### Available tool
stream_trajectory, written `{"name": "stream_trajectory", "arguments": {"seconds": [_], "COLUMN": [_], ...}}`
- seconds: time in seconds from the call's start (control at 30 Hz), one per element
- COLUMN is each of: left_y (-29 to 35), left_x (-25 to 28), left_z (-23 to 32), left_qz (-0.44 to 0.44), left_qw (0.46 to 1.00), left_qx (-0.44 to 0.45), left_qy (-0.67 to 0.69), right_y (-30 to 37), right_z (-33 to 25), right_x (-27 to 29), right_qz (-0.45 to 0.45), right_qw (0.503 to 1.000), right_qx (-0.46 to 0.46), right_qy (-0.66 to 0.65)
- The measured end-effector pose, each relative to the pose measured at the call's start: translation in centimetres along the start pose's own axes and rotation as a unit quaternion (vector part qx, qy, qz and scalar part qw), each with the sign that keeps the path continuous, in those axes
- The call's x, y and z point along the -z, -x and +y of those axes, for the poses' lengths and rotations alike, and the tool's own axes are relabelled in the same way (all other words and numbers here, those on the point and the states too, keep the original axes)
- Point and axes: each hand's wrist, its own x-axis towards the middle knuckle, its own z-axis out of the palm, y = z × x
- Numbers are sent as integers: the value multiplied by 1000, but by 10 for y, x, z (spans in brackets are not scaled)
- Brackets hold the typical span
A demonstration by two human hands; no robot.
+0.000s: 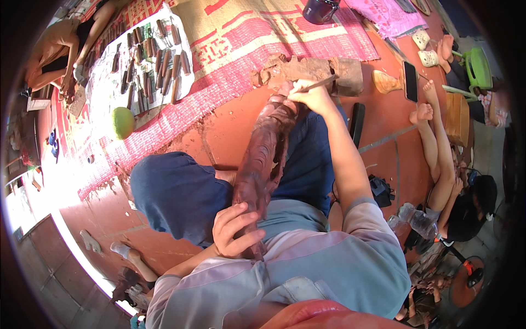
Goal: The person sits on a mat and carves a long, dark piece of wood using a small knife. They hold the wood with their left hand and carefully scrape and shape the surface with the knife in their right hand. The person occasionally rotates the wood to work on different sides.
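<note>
A long reddish-brown wood carving (257,151) lies across my lap, its near end against my chest and its far end close to a rough log. Near the chest my left hand (236,229) is wrapped over the carving, fingers curled on its side. My right hand (312,98) is closed around a slim, stick-like tool (323,83) at the carving's far end. The tool's working tip is hidden by the hand. Just beyond sits the rough brown log (348,75), with carved lumps on its left part.
Many wooden-handled chisels (164,66) lie on a white sheet (189,44) over a pink and yellow mat (246,35). A green round fruit (122,123), a dark mug (320,10) and a phone (410,81) are around. Other people sit at left and right.
</note>
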Motion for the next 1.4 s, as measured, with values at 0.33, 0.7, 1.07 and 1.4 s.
{"name": "stream_trajectory", "arguments": {"seconds": [0.33,0.7,1.07,1.4], "left_y": [-1,0,0,1], "left_x": [0,0,-3,-6], "left_z": [2,4,5,7], "left_qz": [12,3,10,26], "left_qw": [1000,1000,1000,999], "left_qx": [16,15,15,33], "left_qy": [1,2,8,4], "right_y": [-4,-4,-7,-10], "right_z": [9,-12,-4,1], "right_x": [-1,-2,4,-3], "right_qz": [-47,-39,-1,21], "right_qw": [997,998,1000,1000], "right_qx": [-14,-16,-10,8], "right_qy": [-64,55,26,7]}}
